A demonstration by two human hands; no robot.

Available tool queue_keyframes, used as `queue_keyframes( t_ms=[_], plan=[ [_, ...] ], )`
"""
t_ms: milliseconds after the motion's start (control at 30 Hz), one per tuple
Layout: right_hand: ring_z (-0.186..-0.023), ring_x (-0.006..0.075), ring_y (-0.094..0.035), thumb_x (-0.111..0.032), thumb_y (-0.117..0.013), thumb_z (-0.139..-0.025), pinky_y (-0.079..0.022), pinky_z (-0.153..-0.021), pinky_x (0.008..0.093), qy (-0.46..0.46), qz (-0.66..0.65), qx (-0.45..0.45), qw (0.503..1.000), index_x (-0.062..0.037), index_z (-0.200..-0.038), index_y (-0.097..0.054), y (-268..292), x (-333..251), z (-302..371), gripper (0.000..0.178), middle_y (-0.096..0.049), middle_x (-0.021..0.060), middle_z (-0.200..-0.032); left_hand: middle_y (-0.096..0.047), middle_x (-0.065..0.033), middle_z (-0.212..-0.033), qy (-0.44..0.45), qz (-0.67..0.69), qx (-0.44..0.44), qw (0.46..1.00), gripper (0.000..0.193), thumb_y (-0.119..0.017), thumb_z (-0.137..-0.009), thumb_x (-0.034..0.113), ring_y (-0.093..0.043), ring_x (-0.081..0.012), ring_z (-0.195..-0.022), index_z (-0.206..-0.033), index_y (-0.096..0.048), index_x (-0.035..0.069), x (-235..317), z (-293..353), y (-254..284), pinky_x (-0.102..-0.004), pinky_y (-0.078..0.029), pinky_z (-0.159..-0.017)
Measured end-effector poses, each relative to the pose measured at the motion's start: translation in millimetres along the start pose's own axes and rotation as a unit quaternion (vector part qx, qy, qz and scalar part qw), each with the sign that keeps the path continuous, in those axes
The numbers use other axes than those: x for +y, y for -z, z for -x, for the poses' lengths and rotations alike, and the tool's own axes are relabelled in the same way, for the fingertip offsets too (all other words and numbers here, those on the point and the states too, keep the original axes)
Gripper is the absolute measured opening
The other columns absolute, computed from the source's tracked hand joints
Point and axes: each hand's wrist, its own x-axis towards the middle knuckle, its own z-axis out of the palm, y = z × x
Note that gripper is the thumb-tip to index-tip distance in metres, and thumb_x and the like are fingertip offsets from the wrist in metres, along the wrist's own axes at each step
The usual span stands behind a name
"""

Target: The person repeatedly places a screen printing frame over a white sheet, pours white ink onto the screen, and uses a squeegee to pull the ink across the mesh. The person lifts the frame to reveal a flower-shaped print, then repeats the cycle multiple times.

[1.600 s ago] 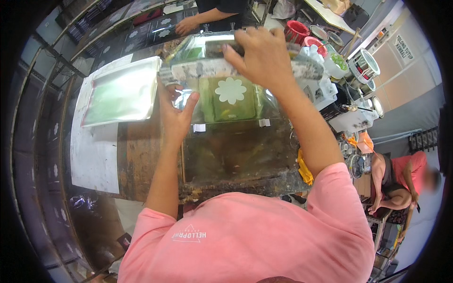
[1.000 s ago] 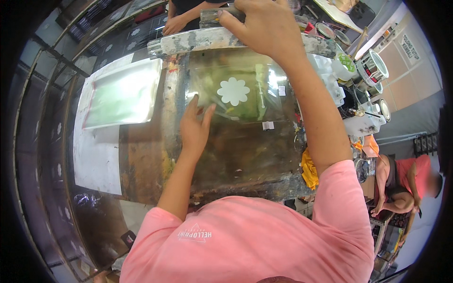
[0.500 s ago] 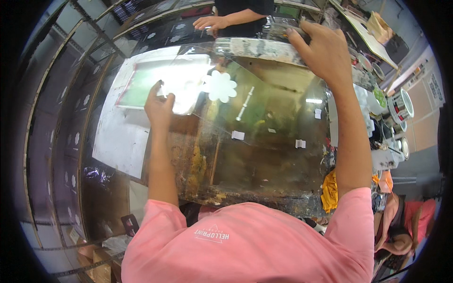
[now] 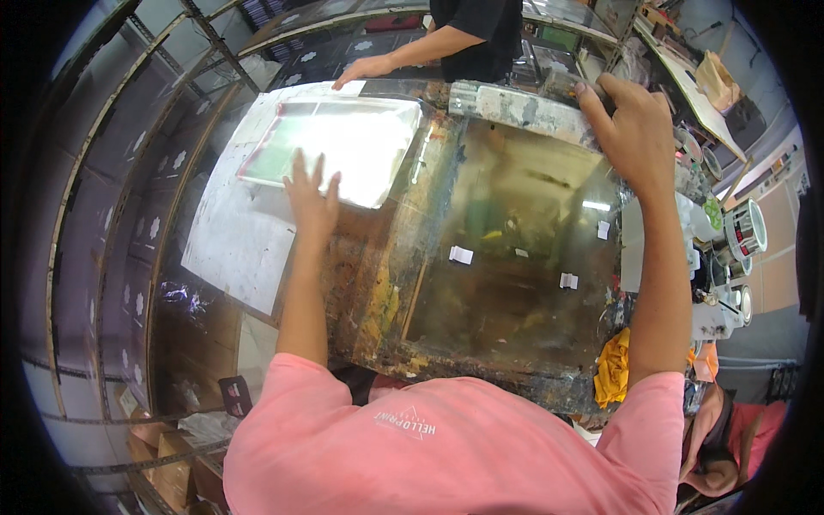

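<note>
My left hand (image 4: 313, 204) has its fingers spread, over the near edge of a glossy stack of clear sheets (image 4: 343, 142), which reflects white with a green patch at its left. Beneath the stack lies a large white board (image 4: 232, 245). At the upper right, my right hand (image 4: 637, 129) is raised with its fingers curled, beside the end of a paint-stained bar (image 4: 524, 107); what it grips is hidden. Between my arms is a shiny glass-like panel (image 4: 515, 318), with small white tabs (image 4: 461, 255) stuck on it.
Across the table, a co-worker's hand (image 4: 365, 70) reaches to the board's far edge. Metal racks (image 4: 163, 215) with flower-printed sheets stand at left. Tins (image 4: 743, 227) and a yellow cloth (image 4: 613, 369) are on the right. Another person in red sits at the lower right.
The clear sheet with a white flower print has left the panel. My left hand has gone from pinching to spread fingers. The co-worker's hand has moved left and nearer the board.
</note>
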Motion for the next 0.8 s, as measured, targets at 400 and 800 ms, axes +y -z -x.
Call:
queue_keyframes(
  t_ms=[400,800],
  plan=[
    [-0.087,0.0390,-0.068,-0.051,-0.060,-0.097,-0.045,-0.084,0.0485,0.008,-0.020,0.001,1.000,-0.0021,-0.096,-0.075,3.7,-2.9,-4.8,0.051,-0.072,0.0190,-0.086,-0.059,-0.0196,-0.137,0.010,0.088,0.025,0.996,0.055,-0.081,-0.091,0.038,-0.054,-0.0383,-0.124,-0.129,-0.069,0.000,33.9,29.3,13.6,-0.0532,-0.042,-0.108],
    [-0.087,0.0369,-0.068,-0.050,-0.060,-0.098,-0.044,-0.082,0.0478,0.033,-0.045,0.043,0.998,-0.0024,-0.093,-0.074,-3.8,-1.8,-1.2,0.050,-0.073,0.0171,-0.087,-0.078,-0.0146,-0.095,0.069,0.148,0.081,0.983,0.031,-0.077,-0.095,0.032,-0.072,-0.0355,-0.091,-0.098,-0.080,0.001,-1.2,-20.7,9.2,-0.0470,-0.049,-0.096]
  ],
)
